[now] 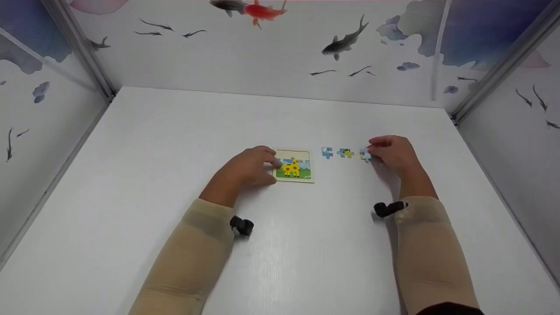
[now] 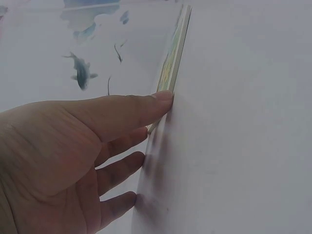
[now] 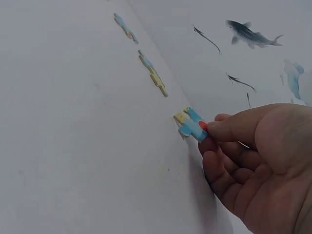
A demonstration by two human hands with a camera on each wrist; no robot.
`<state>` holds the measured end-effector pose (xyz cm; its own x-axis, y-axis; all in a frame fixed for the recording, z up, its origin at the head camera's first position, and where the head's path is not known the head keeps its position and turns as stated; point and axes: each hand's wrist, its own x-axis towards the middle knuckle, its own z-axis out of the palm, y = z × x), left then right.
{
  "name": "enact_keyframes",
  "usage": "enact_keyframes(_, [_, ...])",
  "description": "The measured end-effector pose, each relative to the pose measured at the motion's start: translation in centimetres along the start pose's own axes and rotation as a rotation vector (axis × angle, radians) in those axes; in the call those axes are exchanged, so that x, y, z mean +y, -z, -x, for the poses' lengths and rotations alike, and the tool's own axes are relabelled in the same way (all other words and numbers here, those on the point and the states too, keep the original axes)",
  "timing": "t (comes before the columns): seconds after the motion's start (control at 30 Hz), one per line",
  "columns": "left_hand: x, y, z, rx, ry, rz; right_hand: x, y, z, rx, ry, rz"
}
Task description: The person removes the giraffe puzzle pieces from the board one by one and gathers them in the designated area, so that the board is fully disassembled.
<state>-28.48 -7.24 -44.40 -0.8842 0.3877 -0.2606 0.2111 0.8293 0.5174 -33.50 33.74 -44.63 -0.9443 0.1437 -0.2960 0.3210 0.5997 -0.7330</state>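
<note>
The right hand (image 3: 248, 165) pinches a blue puzzle piece (image 3: 191, 123) just off the tabletop (image 1: 175, 144); two more pieces (image 1: 337, 153) lie beside it. The left hand (image 1: 249, 168), fingers straight, presses the edge of the giraffe puzzle board (image 1: 294, 166). Best to keep that board steady and the piece flat. The empty slot is too small to see.

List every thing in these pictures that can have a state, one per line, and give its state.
Puzzle board: flat on the table, partly filled, top row with gaps.
Left hand: fingers straight, pressing the board's left edge.
Right hand: pinches the rightmost piece.
Rightmost piece: in the grip, tilted, one edge at the table.
Middle piece: loose, flat.
Left piece: loose, flat.
</note>
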Motion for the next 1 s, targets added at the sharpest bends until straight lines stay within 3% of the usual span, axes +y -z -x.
enact_keyframes(0.23, [0.2,0.0,0.1,0.003,0.008,0.018,0.1,-0.2,0.0,0.006,-0.001,0.0])
enact_keyframes(0.37, [0.2,0.0,0.1,0.0,-0.007,-0.019,-0.1,-0.2,0.0,0.01,0.004,0.017])
enact_keyframes(0.57, [0.1,0.0,0.2,0.01,-0.021,-0.04,-1.7,-0.8,0.7,0.005,0.044,-0.007])
enact_keyframes(1.0, [0.4,0.0,0.1,0.009,0.013,-0.005,-8.6,-7.1,3.2,-0.139,0.181,0.085])
